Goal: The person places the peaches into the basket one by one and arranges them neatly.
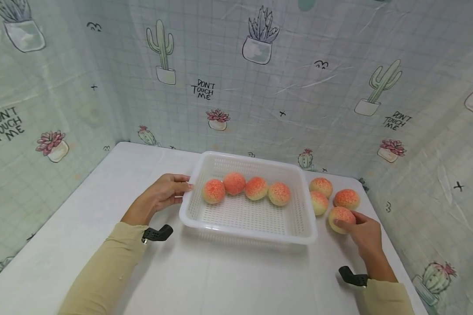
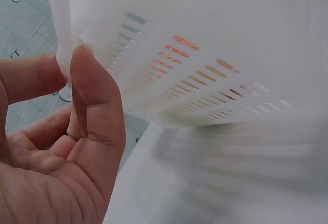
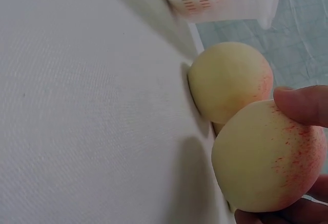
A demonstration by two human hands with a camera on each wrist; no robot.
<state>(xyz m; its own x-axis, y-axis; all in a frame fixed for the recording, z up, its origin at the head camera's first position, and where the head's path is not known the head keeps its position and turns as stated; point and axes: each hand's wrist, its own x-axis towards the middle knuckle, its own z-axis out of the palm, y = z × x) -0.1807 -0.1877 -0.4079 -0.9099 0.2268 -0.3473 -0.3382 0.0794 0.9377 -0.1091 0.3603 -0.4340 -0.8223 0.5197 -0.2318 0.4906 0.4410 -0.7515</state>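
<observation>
A white slotted plastic basket (image 1: 248, 236) stands mid-table, holding several red-and-yellow peaches, among them one peach (image 1: 213, 191) near its left end. My left hand (image 1: 167, 191) pinches the basket's left rim between thumb and fingers; in the left wrist view, the basket wall (image 2: 215, 19) rises beside the thumb. To the right of the basket, my right hand (image 1: 366, 234) grips a peach (image 1: 340, 219) between thumb and fingers. The right wrist view shows this peach (image 3: 261, 157) with its shadow on the tabletop, in front of another peach (image 3: 230, 80).
Three more peaches lie right of the basket: one at the back (image 1: 321, 187), one close to the basket wall (image 1: 319, 203), and one near the table's right edge (image 1: 347, 199). A patterned cloth (image 1: 228, 52) hangs behind and beside the white table (image 1: 236, 280).
</observation>
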